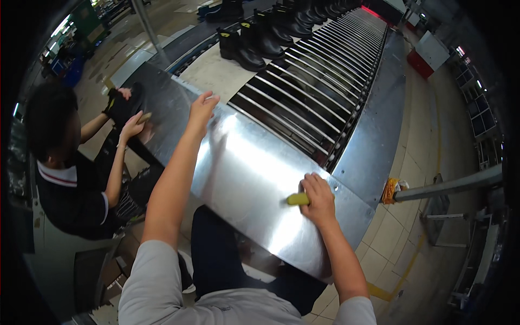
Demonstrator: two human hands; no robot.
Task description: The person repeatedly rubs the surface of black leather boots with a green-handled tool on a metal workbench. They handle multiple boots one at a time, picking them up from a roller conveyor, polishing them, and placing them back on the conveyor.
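My left hand [203, 111] is raised over the far left part of the metal tabletop [254, 179], fingers apart and holding nothing. My right hand [318, 200] is closed around a short yellow-green piece with a rounded end [297, 199], low over the right part of the tabletop. The fingers cover the rest of that piece, so its kind does not show. Past my left hand, several black ankle boots [238, 50] stand in rows on a pale belt [208, 70]. Neither hand touches a boot.
Metal rollers [303, 103] run away from the tabletop's far edge. At my left, a co-worker [70, 173] holds a black boot [123, 105] and a small tan tool [144, 118]. A grey metal bar [449, 183] juts in at the right. A red and white box [428, 54] stands beyond.
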